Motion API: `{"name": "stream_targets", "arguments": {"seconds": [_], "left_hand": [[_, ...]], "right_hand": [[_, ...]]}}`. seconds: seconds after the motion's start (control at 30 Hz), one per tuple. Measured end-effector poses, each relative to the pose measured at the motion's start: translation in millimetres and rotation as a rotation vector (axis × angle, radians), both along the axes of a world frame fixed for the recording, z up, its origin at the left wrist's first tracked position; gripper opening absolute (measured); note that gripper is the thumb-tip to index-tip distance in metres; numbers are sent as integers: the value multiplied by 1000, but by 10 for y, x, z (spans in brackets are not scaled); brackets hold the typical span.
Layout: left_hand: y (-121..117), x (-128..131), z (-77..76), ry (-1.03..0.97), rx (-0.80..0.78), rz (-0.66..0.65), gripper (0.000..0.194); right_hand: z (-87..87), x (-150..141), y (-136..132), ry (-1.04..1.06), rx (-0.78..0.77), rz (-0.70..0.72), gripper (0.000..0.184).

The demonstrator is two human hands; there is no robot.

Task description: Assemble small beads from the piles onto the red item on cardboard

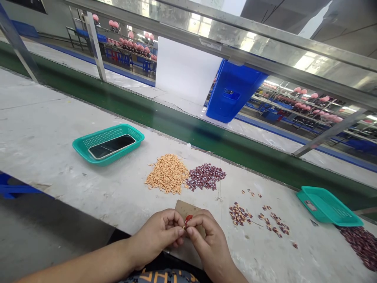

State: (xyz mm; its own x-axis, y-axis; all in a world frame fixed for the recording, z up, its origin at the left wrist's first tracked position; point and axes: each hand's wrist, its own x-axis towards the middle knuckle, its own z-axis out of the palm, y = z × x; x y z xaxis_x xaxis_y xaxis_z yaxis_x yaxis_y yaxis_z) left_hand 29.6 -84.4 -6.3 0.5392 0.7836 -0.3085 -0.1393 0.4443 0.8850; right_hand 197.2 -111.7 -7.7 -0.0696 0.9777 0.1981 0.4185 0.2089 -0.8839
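My left hand (156,236) and my right hand (206,239) meet at the bottom centre, their fingertips pinching a small red piece (189,219). Its exact shape is mostly hidden by my fingers. A brown cardboard sheet (184,208) lies under my hands. Just beyond them sit a heap of small tan pieces (167,173) and a heap of small maroon pieces (205,177). To the right, a small cluster of mixed two-tone pieces (239,214) lies on the bench, with looser pieces (273,224) spread beside it.
A teal plastic basket (135,135) holds a smartphone (112,146) on the white workbench (44,129). Another teal basket (328,206) stands right, beside a maroon heap (361,245). A green conveyor belt (188,129) runs behind the bench, with a blue bin (232,92) beyond.
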Motion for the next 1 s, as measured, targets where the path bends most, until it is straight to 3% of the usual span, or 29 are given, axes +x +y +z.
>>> {"name": "stream_targets", "arguments": {"seconds": [0.37, 0.87, 1.0], "left_hand": [[2, -16, -17, -68, 51, 6, 28], [21, -20, -15, 33, 67, -69, 26], [97, -10, 55, -15, 166, -102, 21]], "right_hand": [[-1, -46, -31, 53, -32, -12, 14], [46, -46, -47, 8, 30, 57, 14], [25, 188, -7, -108, 80, -5, 10]]}}
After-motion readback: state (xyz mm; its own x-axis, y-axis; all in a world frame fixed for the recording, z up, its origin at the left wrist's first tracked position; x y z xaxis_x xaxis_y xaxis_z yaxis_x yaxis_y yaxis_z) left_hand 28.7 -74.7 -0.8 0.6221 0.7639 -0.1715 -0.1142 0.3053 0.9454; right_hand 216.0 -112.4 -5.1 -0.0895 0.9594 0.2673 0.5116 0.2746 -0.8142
